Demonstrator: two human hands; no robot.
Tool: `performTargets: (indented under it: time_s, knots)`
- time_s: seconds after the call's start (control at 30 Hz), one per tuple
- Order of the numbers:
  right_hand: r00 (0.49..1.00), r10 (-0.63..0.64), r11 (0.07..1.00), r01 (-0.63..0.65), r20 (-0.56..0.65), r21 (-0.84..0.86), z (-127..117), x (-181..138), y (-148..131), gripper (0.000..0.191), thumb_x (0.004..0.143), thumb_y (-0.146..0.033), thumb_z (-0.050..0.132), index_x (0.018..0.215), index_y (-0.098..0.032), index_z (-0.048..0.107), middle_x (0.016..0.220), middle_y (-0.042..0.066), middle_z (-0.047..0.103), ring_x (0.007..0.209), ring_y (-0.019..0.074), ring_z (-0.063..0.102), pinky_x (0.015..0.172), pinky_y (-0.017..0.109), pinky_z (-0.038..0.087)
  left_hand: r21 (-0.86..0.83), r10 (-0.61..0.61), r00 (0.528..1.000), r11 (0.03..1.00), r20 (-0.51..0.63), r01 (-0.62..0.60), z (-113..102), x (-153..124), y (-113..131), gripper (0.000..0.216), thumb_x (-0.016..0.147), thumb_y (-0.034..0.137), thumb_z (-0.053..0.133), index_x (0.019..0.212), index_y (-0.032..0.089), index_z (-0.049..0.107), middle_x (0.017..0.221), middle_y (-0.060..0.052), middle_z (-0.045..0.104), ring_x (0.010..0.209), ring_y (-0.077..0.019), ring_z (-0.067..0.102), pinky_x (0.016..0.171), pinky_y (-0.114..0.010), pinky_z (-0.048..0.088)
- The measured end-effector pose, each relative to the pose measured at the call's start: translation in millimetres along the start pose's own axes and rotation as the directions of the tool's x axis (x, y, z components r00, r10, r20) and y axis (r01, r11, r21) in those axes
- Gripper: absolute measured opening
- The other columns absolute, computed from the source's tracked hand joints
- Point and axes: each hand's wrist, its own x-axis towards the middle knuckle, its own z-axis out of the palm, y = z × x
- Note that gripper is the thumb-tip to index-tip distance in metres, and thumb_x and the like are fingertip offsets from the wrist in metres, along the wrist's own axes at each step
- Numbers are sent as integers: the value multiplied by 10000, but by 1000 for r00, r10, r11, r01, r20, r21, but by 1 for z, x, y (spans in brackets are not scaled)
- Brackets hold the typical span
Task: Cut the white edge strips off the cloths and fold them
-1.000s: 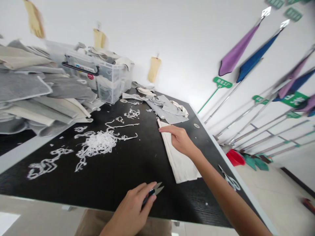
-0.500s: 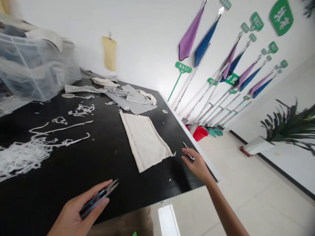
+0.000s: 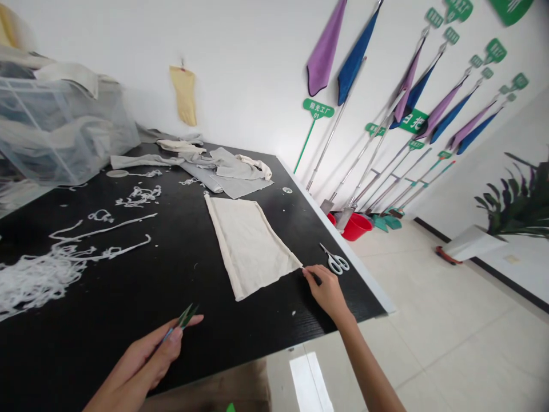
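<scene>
A cream cloth (image 3: 251, 243) lies flat on the black table (image 3: 128, 286), one long edge folded over. My right hand (image 3: 326, 292) rests at the cloth's near right corner, fingertips pinched together on the loose thread there. My left hand (image 3: 143, 357), low at the near edge, grips small thread snips (image 3: 182, 317) with the blades pointing up and to the right. White-handled scissors (image 3: 335, 261) lie on the table just beyond my right hand.
White trimmings (image 3: 38, 274) are heaped at the left. Grey cloth pieces (image 3: 223, 166) lie at the table's far end, and a clear plastic bin (image 3: 60, 134) stands at the far left. Mops lean on the wall; a red basin (image 3: 355, 226) sits on the floor.
My right hand left the middle of the cloth, swung out past the scissors and came back to the cloth's near right corner. The view turned right. My left hand kept the snips.
</scene>
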Motion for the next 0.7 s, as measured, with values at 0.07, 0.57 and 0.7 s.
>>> performTargets:
  time_s: [0.07, 0.57, 0.7]
  knots:
    - [997, 71, 992, -69, -14, 108, 0, -6, -2, 177, 925, -283, 535, 888, -209, 692, 815, 46, 701, 769, 209, 653, 750, 344, 514, -88, -82, 987, 992, 137, 94, 18, -1, 6, 668, 782, 682, 588, 1260, 216, 607, 651, 40, 404, 489, -48, 321, 417, -155, 237]
    - [956, 291, 864, -243, -42, 440, -2, -27, -8, 220, 897, -359, 587, 878, -186, 721, 722, 34, 684, 668, 171, 633, 625, 278, 502, -198, -197, 753, 895, 628, 399, 181, 49, 71, 474, 863, 517, 558, 1105, 110, 570, 686, 45, 405, 463, -13, 216, 408, -156, 66]
    - [959, 275, 873, -219, -69, 436, -4, -28, -9, 207, 901, -338, 581, 851, -191, 717, 712, 27, 679, 663, 166, 627, 618, 272, 488, -203, -180, 797, 913, 576, 353, 194, 59, 69, 393, 925, 458, 468, 1098, 115, 556, 694, 43, 402, 460, -14, 230, 409, -148, 75]
